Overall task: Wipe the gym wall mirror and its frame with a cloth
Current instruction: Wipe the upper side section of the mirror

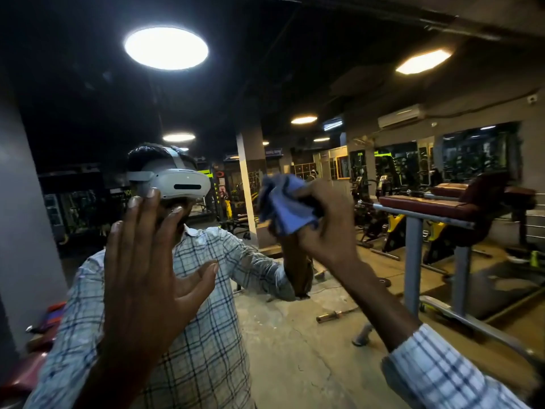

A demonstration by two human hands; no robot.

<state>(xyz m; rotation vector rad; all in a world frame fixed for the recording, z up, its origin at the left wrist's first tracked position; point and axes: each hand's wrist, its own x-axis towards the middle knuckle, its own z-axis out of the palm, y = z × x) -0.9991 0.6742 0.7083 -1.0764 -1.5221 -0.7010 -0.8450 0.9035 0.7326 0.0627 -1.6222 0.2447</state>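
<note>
The right hand (324,228) grips a bunched blue cloth (283,205), fingers curled round it. It holds the cloth up at the mirror (265,335), a little to 2 o'clock of the view's middle. The cloth spills out at the hand's 10 o'clock. At its lower edge it meets the reflected forearm (296,267), which suggests it touches the glass. A checked sleeve (442,373) covers the arm down at 5 o'clock.

The left hand (147,276) is raised at 8 o'clock of the middle, flat, with fingers and thumb spread wide, and it holds nothing. Whether its palm rests on the glass I cannot tell. It covers the reflected face and part of the reflected checked shirt (212,305). Above its fingertips, at 12 o'clock, shows a white headset (177,184).

Further out in the glass:
- A bright round ceiling light (166,48) lies at 11 o'clock.
- An air conditioner (401,116) hangs on the wall at 2 o'clock.
- A maroon padded bench (427,206) on grey posts stands at 3 o'clock of the cloth. Yellow-framed gym machines (395,228) show behind it.
- A short metal bar (328,316) lies on the concrete floor (280,364) at 5 o'clock.
- A grey upright band (26,202) runs along the 9 o'clock edge. I cannot tell whether it is the mirror's frame or a wall.
</note>
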